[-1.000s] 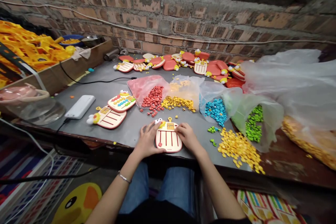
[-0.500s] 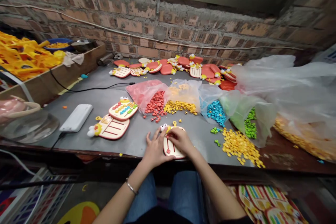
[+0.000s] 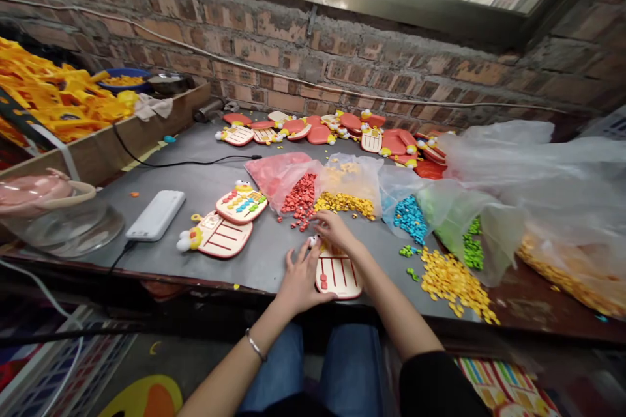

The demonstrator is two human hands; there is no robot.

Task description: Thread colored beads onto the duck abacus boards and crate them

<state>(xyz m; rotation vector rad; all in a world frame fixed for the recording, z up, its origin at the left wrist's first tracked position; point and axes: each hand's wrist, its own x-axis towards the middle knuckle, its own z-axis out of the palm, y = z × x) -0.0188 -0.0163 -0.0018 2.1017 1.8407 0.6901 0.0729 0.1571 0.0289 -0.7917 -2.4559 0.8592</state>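
Observation:
Near the table's front edge lies a cream board with red slots (image 3: 343,278); two red beads (image 3: 323,282) sit low in its leftmost slot. My left hand (image 3: 302,279) rests at the board's left side, fingers spread, thumb along the lower edge, steadying it. My right hand (image 3: 334,229) reaches over the board's top, its fingertips close to the loose red beads (image 3: 299,224) spilling from a clear bag. Whether those fingertips hold a bead is too small to tell.
Bags of yellow (image 3: 348,203), blue (image 3: 411,218) and green beads (image 3: 473,244) stand behind and right. Loose yellow pieces (image 3: 452,283) lie at the right. A white power bank (image 3: 156,215), a bead-filled board (image 3: 241,206) and an unfilled one (image 3: 227,236) are leftward.
My right hand has moved from the board up and away toward the red beads. A second red bead now shows in the left slot. The camera view has shifted slightly.

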